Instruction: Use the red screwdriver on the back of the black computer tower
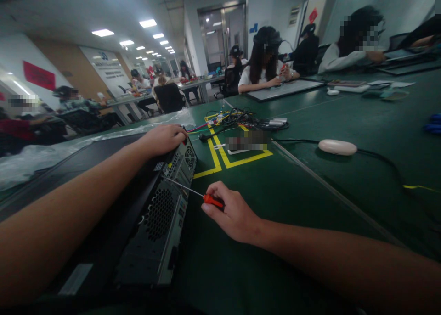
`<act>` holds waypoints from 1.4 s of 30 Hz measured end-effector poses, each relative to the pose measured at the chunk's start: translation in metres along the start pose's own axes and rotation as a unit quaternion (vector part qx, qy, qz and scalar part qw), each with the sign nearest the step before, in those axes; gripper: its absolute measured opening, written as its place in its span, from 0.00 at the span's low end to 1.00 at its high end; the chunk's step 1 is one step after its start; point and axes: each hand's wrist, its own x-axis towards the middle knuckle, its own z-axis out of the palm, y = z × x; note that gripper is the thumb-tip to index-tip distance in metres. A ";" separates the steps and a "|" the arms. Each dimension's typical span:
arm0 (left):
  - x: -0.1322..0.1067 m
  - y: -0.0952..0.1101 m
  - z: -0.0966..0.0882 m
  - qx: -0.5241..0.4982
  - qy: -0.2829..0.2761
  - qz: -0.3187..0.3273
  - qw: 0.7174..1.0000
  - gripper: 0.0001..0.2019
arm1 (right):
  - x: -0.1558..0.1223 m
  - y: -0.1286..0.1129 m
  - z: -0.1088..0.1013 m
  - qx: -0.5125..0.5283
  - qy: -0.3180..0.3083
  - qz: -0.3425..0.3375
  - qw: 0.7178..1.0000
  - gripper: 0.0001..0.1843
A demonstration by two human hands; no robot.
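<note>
Screwdriver (198, 194): handle pinched in fingers of my right hand (234, 216), tip against computer case (155, 223) rear; left hand (163, 139) fingers curled over its far corner. Slanted tip may slip, I judge.

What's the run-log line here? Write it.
left hand: on computer case | right hand: holding screwdriver, tip at case back | nearby: cables

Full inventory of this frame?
black desktop computer case: 1, black, on its side on the mat
red-handled screwdriver: 1, red, tip at case rear
green table mat: 1, green, underneath
yellow tape lines: several, yellow, behind case
cable tangle: 1, mixed, past tape
white oval device: 1, white, right
clear plastic sheet: 1, clear, left
seated people: several, far tables
left hand: 1, curled on case's far end
right hand: 1, grip shut on screwdriver
</note>
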 end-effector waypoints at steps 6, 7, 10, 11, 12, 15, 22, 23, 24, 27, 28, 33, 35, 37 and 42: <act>0.000 0.000 0.000 0.003 -0.001 -0.003 1.000 0.29 | -0.001 0.000 0.000 -0.002 -0.008 0.001 1.000 0.09; 0.000 0.000 0.000 0.002 -0.001 -0.003 1.000 0.29 | -0.001 0.000 0.000 -0.003 -0.008 0.001 1.000 0.09; 0.000 0.000 0.000 0.004 0.001 -0.004 1.000 0.30 | -0.001 0.001 0.000 -0.002 -0.006 0.001 1.000 0.09; 0.000 0.000 0.000 0.004 0.001 -0.004 1.000 0.30 | -0.001 0.002 0.001 -0.001 -0.007 0.001 1.000 0.09; 0.000 0.000 0.000 0.005 0.000 -0.003 1.000 0.30 | -0.001 0.002 0.001 0.000 -0.007 0.000 1.000 0.09; 0.001 0.000 0.000 0.005 -0.006 0.001 1.000 0.30 | 0.000 0.003 0.001 0.001 -0.006 -0.005 1.000 0.09; 0.000 0.000 0.001 0.003 0.002 0.003 1.000 0.30 | -0.001 0.002 0.001 0.002 -0.012 -0.003 1.000 0.09; 0.000 0.000 0.000 0.001 0.001 0.003 1.000 0.30 | -0.001 0.002 0.001 0.002 -0.013 -0.003 1.000 0.09; 0.000 0.001 0.000 0.000 0.001 0.002 1.000 0.30 | -0.001 0.002 0.001 0.002 -0.014 -0.003 1.000 0.09; -0.001 0.002 -0.001 0.000 -0.001 -0.001 1.000 0.30 | -0.001 0.002 0.001 0.002 -0.023 -0.005 1.000 0.09; -0.001 0.002 -0.001 0.000 -0.001 -0.001 1.000 0.30 | -0.001 0.002 0.001 0.001 -0.027 -0.005 1.000 0.08; 0.000 0.001 0.000 -0.003 0.002 0.000 1.000 0.29 | -0.001 0.001 0.001 -0.005 -0.036 -0.007 0.999 0.08; 0.000 0.000 0.001 -0.002 0.003 0.000 1.000 0.30 | -0.001 0.001 0.000 -0.006 -0.037 -0.008 0.999 0.08; 0.000 0.000 0.000 -0.001 0.001 -0.002 1.000 0.30 | -0.001 0.001 0.000 -0.006 -0.037 -0.007 0.999 0.08; 0.000 0.000 0.000 -0.002 0.002 -0.005 1.000 0.28 | -0.001 0.001 0.000 -0.004 -0.029 -0.006 1.000 0.08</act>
